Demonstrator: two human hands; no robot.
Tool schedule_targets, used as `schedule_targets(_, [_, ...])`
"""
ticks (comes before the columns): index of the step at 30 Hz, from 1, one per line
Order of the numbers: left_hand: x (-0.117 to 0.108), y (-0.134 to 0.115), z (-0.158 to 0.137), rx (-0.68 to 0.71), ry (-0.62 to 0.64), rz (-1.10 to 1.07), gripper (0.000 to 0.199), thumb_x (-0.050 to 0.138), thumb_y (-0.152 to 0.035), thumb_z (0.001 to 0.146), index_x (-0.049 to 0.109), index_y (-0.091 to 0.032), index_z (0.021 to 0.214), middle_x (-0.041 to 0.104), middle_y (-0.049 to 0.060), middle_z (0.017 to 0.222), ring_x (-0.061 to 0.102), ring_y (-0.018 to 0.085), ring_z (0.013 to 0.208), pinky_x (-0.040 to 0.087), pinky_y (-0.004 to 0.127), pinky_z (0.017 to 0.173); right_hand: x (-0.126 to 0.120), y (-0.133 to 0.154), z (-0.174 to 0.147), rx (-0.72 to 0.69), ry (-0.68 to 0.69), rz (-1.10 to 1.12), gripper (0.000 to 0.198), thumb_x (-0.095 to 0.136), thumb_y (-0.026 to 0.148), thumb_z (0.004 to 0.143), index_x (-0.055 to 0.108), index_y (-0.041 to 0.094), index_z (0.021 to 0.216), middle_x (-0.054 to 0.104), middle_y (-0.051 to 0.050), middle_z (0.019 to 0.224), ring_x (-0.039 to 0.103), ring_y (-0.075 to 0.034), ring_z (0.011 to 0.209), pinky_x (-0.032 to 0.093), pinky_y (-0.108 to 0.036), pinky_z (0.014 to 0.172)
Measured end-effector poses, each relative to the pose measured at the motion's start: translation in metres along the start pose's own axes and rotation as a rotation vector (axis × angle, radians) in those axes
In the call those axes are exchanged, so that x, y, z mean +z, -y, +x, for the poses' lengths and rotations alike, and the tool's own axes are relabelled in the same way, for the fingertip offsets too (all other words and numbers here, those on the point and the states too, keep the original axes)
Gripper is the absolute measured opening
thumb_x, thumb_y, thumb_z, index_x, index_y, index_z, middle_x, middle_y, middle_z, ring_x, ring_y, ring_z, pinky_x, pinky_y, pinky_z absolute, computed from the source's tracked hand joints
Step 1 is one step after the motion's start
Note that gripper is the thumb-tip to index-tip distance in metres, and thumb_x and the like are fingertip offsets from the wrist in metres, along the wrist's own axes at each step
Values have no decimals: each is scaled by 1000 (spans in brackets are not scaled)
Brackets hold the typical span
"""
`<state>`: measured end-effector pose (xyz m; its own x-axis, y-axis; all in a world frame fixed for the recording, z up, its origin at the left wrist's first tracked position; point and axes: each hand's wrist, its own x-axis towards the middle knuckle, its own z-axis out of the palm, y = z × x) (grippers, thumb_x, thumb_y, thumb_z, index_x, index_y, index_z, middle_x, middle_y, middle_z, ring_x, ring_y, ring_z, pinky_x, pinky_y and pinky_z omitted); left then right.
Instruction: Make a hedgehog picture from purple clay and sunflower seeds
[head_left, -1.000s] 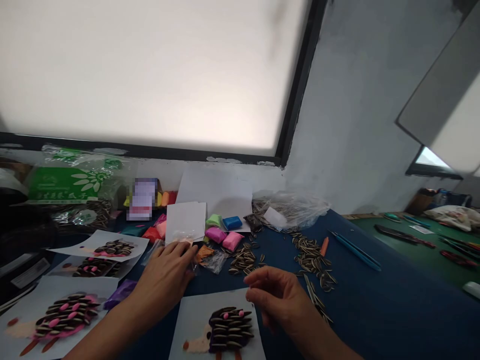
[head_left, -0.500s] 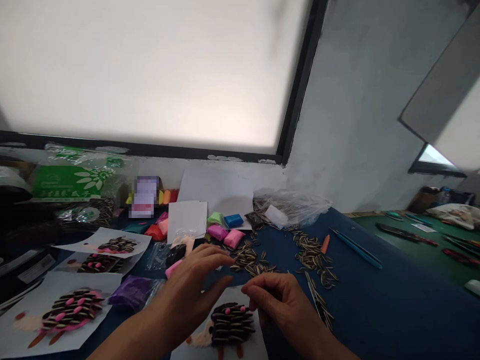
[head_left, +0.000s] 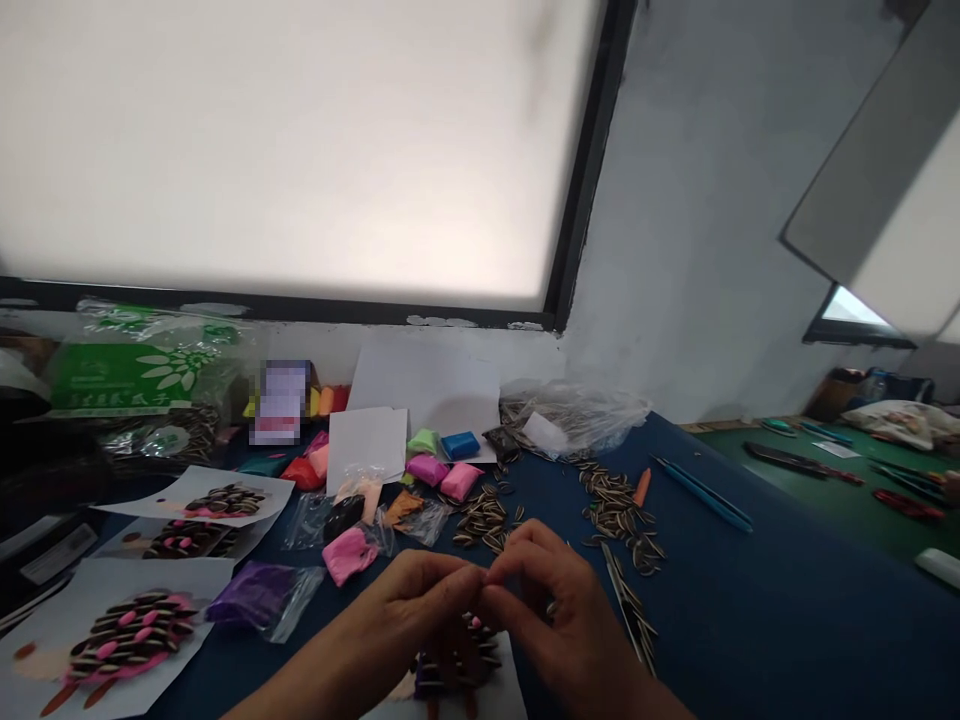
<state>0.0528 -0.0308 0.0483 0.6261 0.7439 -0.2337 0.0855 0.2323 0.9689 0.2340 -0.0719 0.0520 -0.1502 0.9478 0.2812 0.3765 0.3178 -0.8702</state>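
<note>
My left hand (head_left: 427, 595) and my right hand (head_left: 553, 600) meet at the fingertips, each in a pinch. Whatever is between them is too small to make out. Just below, partly hidden by the hands, lies a hedgehog picture (head_left: 427, 680) on white paper, with sunflower seeds as spines and a pink dot near the top. Left of the hands sit an opened pink clay piece (head_left: 349, 556), a purple clay packet (head_left: 251, 597) and some orange-brown clay (head_left: 403, 508) on plastic. Loose sunflower seeds (head_left: 480, 518) lie just beyond the fingers.
Three seed hedgehog pictures (head_left: 180, 680) lie at the left. Blue tweezers (head_left: 701, 492), an orange clay stick (head_left: 642, 487) and a slim metal tool (head_left: 621, 595) lie right among more seeds (head_left: 609, 495). Seed bags (head_left: 577, 410) and blank paper (head_left: 367, 445) stand along the wall.
My left hand has come down and right, its spread fingers now pinched against my right fingertips. The pink and orange-brown clay behind it has come into sight. The view has shifted slightly.
</note>
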Motion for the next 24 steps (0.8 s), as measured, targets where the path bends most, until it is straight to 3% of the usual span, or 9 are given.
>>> schedule_targets(4, [3, -3, -4, -25, 119, -236, 61, 74, -72, 77, 78, -14, 94, 78, 10, 88, 72, 21, 77, 54, 28, 69, -1, 0, -1, -137, -50, -126, 12, 60, 25, 92, 70, 19, 87, 54, -3, 90, 53, -13, 66, 42, -25, 56])
schedule_targets(8, [8, -5, -8, -59, 9, -256, 55, 83, -64, 73, 78, -15, 97, 79, 9, 92, 74, 25, 94, 53, 30, 82, -1, 0, -1, -244, -85, -220, 8, 59, 16, 89, 66, 19, 85, 57, -4, 88, 55, -14, 67, 44, -25, 58])
schedule_targets(12, [7, -4, -8, -22, -67, -166, 52, 89, -63, 64, 74, -15, 76, 77, 4, 74, 70, 18, 68, 53, 27, 69, 3, 0, -2, -303, -70, -267, 8, 62, 15, 86, 62, 19, 93, 60, -3, 85, 55, -14, 65, 43, -25, 55])
schedule_targets(15, [-2, -13, -8, 27, -135, -186, 47, 93, -56, 62, 71, -17, 76, 81, 4, 83, 72, 17, 70, 53, 25, 66, 6, 0, -4, -277, -28, -182, 19, 57, 14, 87, 60, 20, 104, 65, -4, 90, 61, -15, 69, 48, -25, 61])
schedule_targets(18, [-15, -24, -10, 69, -178, -157, 49, 95, -55, 58, 68, -18, 75, 78, -1, 72, 72, 15, 63, 50, 21, 56, 3, 1, -5, -229, -52, -90, 14, 47, 15, 91, 58, 21, 98, 62, 0, 74, 59, -14, 60, 46, -24, 57])
schedule_targets(21, [-24, -27, -9, 61, -195, -97, 54, 86, -68, 64, 65, -18, 70, 67, -5, 52, 65, 11, 48, 43, 18, 45, -3, 3, -4, -126, -33, -66, 16, 41, 20, 94, 55, 22, 87, 52, 4, 63, 49, -13, 51, 39, -24, 49])
schedule_targets(24, [-25, -21, -4, 41, -170, -68, 67, 72, -84, 64, 56, -20, 56, 47, -8, 33, 50, 10, 31, 33, 18, 34, -7, 3, 0, -67, -10, -65, 20, 38, 25, 98, 56, 21, 92, 51, 4, 64, 46, -12, 49, 37, -24, 46])
